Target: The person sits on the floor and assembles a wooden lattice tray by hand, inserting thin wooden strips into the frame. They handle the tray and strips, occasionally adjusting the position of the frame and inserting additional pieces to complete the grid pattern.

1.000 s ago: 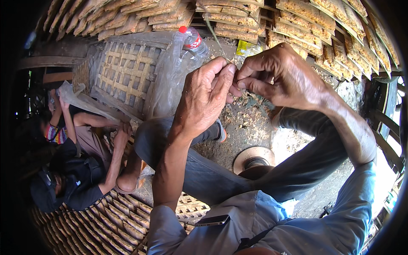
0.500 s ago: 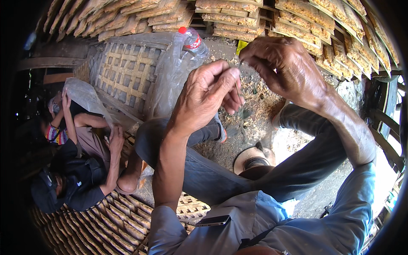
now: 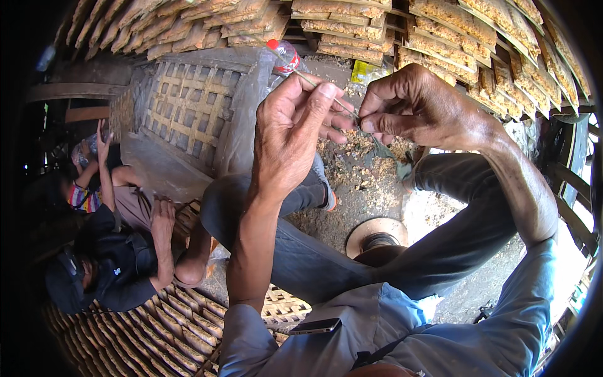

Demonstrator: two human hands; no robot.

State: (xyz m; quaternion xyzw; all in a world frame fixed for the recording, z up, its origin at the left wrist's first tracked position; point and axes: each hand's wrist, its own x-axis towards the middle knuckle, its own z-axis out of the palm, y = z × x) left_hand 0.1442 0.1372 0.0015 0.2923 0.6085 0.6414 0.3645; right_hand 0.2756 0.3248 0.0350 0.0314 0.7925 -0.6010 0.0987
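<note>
A thin greenish stalk-like strip (image 3: 306, 80) runs slantwise between my hands, its far part reaching past the bottle's cap. My left hand (image 3: 289, 129) has it lightly between the thumb and fingers, the other fingers slightly spread. At the strip's lower right end, my right hand (image 3: 427, 110) pinches it between thumb and forefinger, the remaining fingers curled. Just under my right fingertips shows a dark green scrap (image 3: 380, 149), perhaps a bit of leaf; whether it joins the strip I cannot tell. Both hands are raised above my bent knees.
Trays (image 3: 342, 25) of crumbly tan material are stacked ahead. A red-capped clear bottle (image 3: 286, 60) stands beside plastic sheeting (image 3: 242, 119) and a woven bamboo panel (image 3: 191, 94). A co-worker (image 3: 116, 257) sits at left. A round brown disc (image 3: 361, 235) lies by my legs; crumbs litter the floor.
My right hand has come down and pinches the strip, which now stretches up and leftward through my left hand. The co-worker's hands and plastic sheet have shifted.
</note>
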